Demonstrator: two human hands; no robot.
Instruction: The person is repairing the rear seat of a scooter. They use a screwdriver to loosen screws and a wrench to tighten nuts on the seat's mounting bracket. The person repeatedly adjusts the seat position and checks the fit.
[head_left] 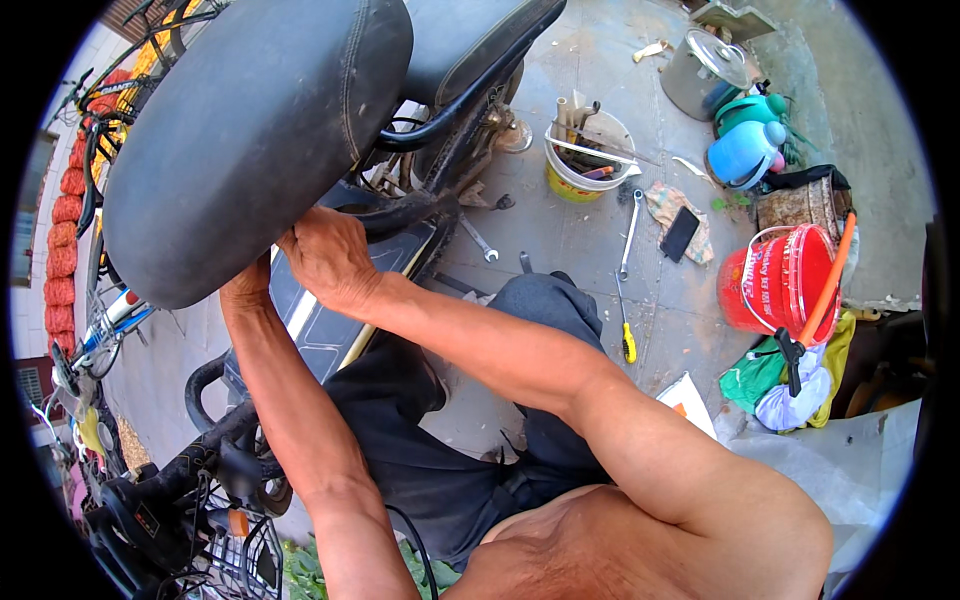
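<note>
A large black padded seat (250,130) of an electric scooter or moped fills the upper left. Both of my hands are at its lower edge. My right hand (330,258) is curled closed there, its fingertips out of sight and whatever it grips hidden. Just beside it, my left hand (247,284) reaches up under the seat, with its fingers covered. Below the hands lies a dark body panel (310,330) with a pale trim strip. Behind the front seat sits a second black seat (470,40) above a black frame tube.
A bucket of tools (592,180), a wrench (632,235), a yellow-handled screwdriver (627,340), another wrench (480,240) and a phone (680,234) on a cloth lie on the floor. A red bucket (765,280) stands right; black handlebars (170,510) are lower left.
</note>
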